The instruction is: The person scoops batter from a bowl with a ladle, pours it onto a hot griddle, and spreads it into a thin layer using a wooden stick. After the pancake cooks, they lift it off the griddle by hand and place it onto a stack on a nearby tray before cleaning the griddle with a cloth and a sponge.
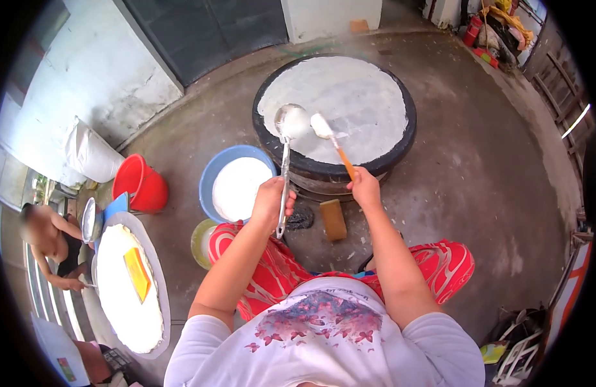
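My left hand (270,201) is closed round the long handle of a metal ladle (286,161). White batter fills the ladle's bowl, which is over the left part of a large round griddle (401,138) with a black rim. My right hand (365,187) grips the orange handle of a spatula (343,157); its head is coated white and lies over the griddle beside the ladle. A thin white sheet of batter (359,97) covers most of the griddle's surface. Left of the griddle, a blue basin (206,187) holds white batter.
A yellow-green bowl (197,245) touches my left knee. A tan block (333,220) and a dark scrubber (301,217) lie before me. Leftward stand a red bucket (140,184), a white sack (91,151), a round table (157,342) with a white sheet and a person (49,235).
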The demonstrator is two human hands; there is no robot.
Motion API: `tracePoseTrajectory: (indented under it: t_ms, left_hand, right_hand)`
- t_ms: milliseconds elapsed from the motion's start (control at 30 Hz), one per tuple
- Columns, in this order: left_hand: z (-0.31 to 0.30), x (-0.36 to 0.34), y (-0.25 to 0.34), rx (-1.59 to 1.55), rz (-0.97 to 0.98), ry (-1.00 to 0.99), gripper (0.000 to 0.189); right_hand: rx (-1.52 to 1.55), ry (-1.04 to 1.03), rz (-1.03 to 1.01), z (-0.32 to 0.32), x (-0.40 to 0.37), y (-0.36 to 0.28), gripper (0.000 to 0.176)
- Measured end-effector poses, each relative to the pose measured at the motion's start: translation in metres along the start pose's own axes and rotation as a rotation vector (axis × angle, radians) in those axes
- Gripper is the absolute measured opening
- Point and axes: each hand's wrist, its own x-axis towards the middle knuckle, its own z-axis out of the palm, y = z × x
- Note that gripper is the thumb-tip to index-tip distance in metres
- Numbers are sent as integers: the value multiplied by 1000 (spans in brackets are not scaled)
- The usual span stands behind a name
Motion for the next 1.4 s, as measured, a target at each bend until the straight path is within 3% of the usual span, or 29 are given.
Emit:
tracePoseTrajectory:
  t_ms: [200,300,367,400,467,500,533,600,633,700,767,800,833,867,933,1000,1067,1133,1200,1267,1333,1367,1400]
  left_hand:
    - [25,46,-12,254,50,110,16]
    - [38,62,-22,314,48,135,17]
    - [43,60,-20,261,12,131,18]
    - [39,63,-15,264,14,130,18]
    - [16,67,1,-485,-299,-75,20]
    - [1,67,8,-722,-424,-250,25]
    - [-4,62,12,-727,-420,-251,25]
    - [-9,42,22,-1139,-496,-529,32]
    - [-11,33,27,-1180,-456,-594,36]
    - [-20,17,41,-1201,-425,-660,35]
    - [-33,0,57,-1214,-371,-731,37]
    - [-45,-4,62,-1196,-328,-713,37]
    - [-58,-10,67,-1138,-285,-682,37]
    - [-73,-15,71,-1081,-245,-650,37]
    - [-106,-26,74,-946,-188,-483,36]
    - [-141,-35,68,-783,-151,-273,35]
    - [-166,-37,56,-738,-164,-172,32]
    - [-191,-23,38,-683,-233,80,30]
    - [-211,-9,18,-730,-278,94,29]
    - [-226,6,-3,-773,-327,114,29]
    - [-242,21,-31,-836,-345,52,32]
    - [-248,25,-43,-881,-331,-92,34]
    - [-251,28,-59,-881,-333,-97,34]
  right_hand:
    - [71,186,104,29,-23,29,24]
    - [97,94,125,56,-27,3,26]
    - [427,-160,363,52,-17,-28,26]
    - [431,-158,361,49,-14,-28,26]
    - [226,17,-12,37,-8,-25,25]
    - [279,128,-158,30,-9,-24,24]
    - [373,131,-144,24,-5,-22,25]
    - [339,225,4,14,7,-10,28]
    - [337,220,1,16,9,-2,28]
    - [-147,379,63,25,12,15,32]
    - [-157,42,-34,44,-20,5,32]
    - [-49,-102,-304,62,-32,18,29]
    - [47,-359,-265,66,-40,12,29]
    - [-108,-559,-197,55,-46,-8,28]
    - [229,-390,-180,54,-36,16,28]
    - [295,-81,100,27,-19,14,26]
    - [-47,280,85,11,-6,22,30]
    - [-114,-4,-62,21,-35,10,28]
    - [64,-303,-343,38,-57,23,28]
    - [81,-386,-267,26,-64,7,28]
    - [326,-137,161,20,-49,16,28]
    - [296,113,50,20,-41,27,30]
    - [133,286,47,15,-38,40,32]
